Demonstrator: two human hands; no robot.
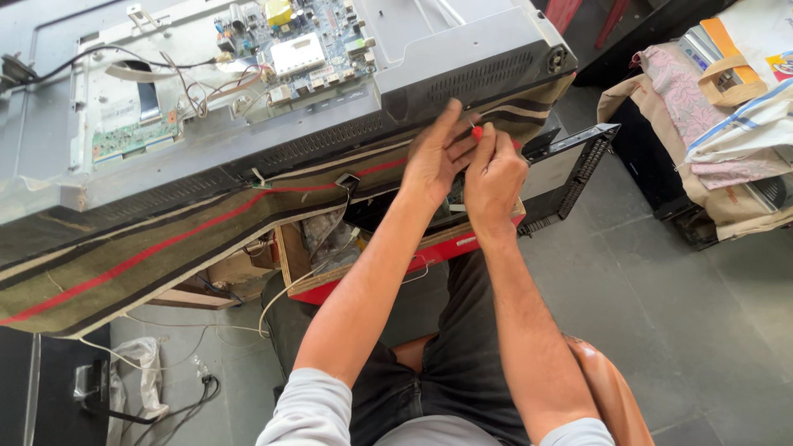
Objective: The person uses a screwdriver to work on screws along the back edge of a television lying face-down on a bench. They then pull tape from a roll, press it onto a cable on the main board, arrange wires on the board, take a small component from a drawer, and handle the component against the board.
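Observation:
A flat television [248, 107] lies face down on a table with its back cover off, showing a blue circuit board [297, 41] and a green board [132, 136]. My left hand [434, 161] rests at the set's near edge with fingers extended. My right hand [494, 177] sits right beside it, closed around a red-handled screwdriver [477, 132], whose red tip shows between the two hands. A black plastic cover piece [574, 157] hangs just to the right of my hands.
A dark striped cloth with a red line [149, 248] drapes over the table edge. A red-edged wooden drawer [363, 264] of parts sits below. White cables [165, 330] trail on the grey tile floor. Bags and cloth [727, 107] pile at the right.

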